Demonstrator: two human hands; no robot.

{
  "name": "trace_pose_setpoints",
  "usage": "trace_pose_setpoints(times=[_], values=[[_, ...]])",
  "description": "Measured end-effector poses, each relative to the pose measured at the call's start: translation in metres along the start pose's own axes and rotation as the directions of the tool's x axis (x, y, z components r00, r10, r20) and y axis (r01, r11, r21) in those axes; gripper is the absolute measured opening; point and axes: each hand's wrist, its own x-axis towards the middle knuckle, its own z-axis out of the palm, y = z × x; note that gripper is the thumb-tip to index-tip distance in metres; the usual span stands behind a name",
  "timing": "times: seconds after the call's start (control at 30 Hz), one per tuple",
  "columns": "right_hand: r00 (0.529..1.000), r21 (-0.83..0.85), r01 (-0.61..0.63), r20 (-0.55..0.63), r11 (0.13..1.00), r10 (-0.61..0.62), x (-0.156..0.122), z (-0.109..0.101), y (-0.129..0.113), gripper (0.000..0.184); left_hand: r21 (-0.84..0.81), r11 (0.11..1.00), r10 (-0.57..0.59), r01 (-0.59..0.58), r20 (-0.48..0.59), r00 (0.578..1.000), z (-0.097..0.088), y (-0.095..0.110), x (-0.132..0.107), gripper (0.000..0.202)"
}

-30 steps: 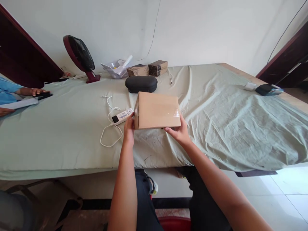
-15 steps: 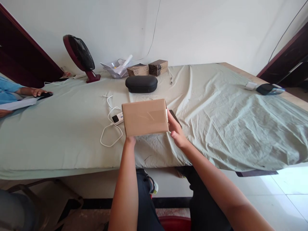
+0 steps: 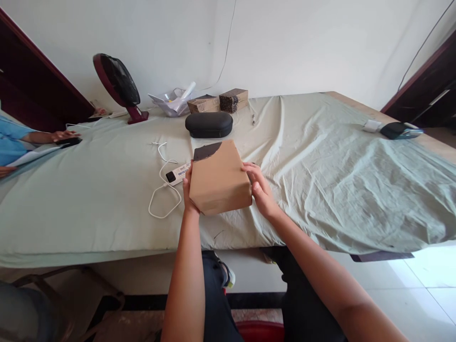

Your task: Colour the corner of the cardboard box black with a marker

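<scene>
A cloth-covered surface [image 3: 107, 204] spreads around the carton, its left end cut off by the frame. Far to the carton's left, a co-worker is mostly out of frame: a blue sleeve [image 3: 12, 137] shows, with a hand on a dark object [image 3: 70, 142] too unclear to name. A dark red fan [image 3: 117, 80] stands beyond the carton, to its left.

The brown carton [image 3: 221, 175] is between the person's two hands, tilted, with a dark patch at its far left corner. The left hand [image 3: 190, 197] cups its left side, some fingers hidden behind it; the right hand [image 3: 261, 192] is partly curled, fingertips against its right side. No opening shows, so its contents are hidden, and whether its underside meets the cloth cannot be told.

Beyond the carton, left of centre, a clear plastic basket [image 3: 173, 109] holds a white roll and other items hard to make out. A black case [image 3: 209, 125] lies closed just behind the carton; past it sit two small boxes [image 3: 234, 100], insides unseen. Well right of the carton is a dark pouch [image 3: 394, 130]. Left of the carton, a power strip [image 3: 179, 173] is partly covered by the left hand and carton, with a looped white cable [image 3: 162, 202] beside it.
</scene>
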Motion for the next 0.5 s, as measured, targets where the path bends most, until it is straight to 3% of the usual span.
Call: trace_pose_setpoints(times=[0.17, 0.27, 0.37, 0.43, 0.5], values=[[0.999, -0.041, 0.050, 0.010, 0.998, -0.050, 0.000, 0.002, -0.005, 0.051, -0.054, 0.997, -0.050, 0.050, -0.006, 0.999, 0.005, 0.003, -0.004, 0.067], [0.995, -0.044, 0.096, 0.020, 0.994, -0.096, 0.001, 0.001, -0.005, 0.067, -0.064, 0.996, -0.069, 0.067, -0.032, 0.997, 0.009, 0.007, -0.006, 0.073], [1.000, -0.054, -0.030, 0.006, 0.998, 0.030, 0.001, 0.003, -0.005, 0.099, -0.033, 0.999, 0.025, -0.028, -0.085, 0.996, 0.016, 0.012, -0.009, 0.076], [0.986, -0.058, -0.162, 0.025, 0.985, 0.164, 0.001, 0.003, -0.005, 0.103, 0.026, 0.995, 0.098, -0.097, -0.076, 0.992, 0.020, 0.014, -0.010, 0.075], [0.973, -0.077, -0.218, 0.063, 0.973, 0.223, 0.001, 0.000, -0.004, 0.098, 0.065, 0.990, 0.131, -0.127, -0.067, 0.989, 0.022, 0.015, -0.009, 0.074]])
